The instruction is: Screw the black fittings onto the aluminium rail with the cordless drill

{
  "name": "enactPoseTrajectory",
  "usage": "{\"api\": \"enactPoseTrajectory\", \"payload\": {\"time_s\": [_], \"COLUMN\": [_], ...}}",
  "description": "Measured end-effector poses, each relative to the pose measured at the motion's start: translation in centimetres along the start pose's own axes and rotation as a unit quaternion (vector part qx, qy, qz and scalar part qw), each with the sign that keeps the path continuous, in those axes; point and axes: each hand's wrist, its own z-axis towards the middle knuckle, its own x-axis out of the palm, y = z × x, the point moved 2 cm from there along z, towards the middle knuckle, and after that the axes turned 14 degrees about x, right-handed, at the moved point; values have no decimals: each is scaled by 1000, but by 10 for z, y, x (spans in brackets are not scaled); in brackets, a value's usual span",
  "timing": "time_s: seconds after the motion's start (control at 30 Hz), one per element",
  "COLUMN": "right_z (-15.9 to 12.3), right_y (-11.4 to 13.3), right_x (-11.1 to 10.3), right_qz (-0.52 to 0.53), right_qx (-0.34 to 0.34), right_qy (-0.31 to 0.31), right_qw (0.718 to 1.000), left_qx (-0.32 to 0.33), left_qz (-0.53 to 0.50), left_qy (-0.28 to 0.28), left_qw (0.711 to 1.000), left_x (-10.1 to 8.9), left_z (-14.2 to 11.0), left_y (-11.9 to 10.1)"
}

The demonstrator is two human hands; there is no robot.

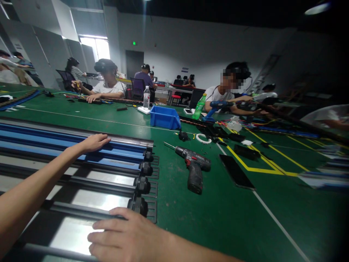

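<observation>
Several long metal profiles [103,196] lie side by side on the green table, some with blue faces and some silver, each with a black fitting [143,185] at its right end. My left hand [95,142] rests on the far blue profiles, palm down with its fingers stretched out. Across the nearer silver profiles, close to the black end fittings, my right hand [128,233] lies with fingers extended and slightly apart. Neither hand appears to grip anything. A black and red cordless drill [195,163] lies on its side to the right of the profiles.
On the green table [180,214] are a blue bin [165,118], a water bottle [146,97], a green bottle [200,106], a white ring [203,138] and a flat black panel [236,171]. Across the table, one co-worker [109,86] handles cables and another [222,91] is near a blue drill [215,110].
</observation>
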Motion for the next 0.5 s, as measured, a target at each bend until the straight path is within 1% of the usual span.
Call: {"api": "enactPoseTrajectory", "payload": {"time_s": [0.2, 0.5], "right_z": [-1, 1], "right_y": [-2, 2], "right_x": [6, 6], "right_qz": [-13, -12], "right_qx": [-3, 3], "right_qy": [-28, -61], "right_qw": [1000, 998], "left_qx": [7, 12], "left_qz": [6, 1], "left_qy": [-2, -10], "left_qw": [1000, 1000], "left_x": [1, -1], "left_z": [1, -2], "left_y": [0, -5]}}
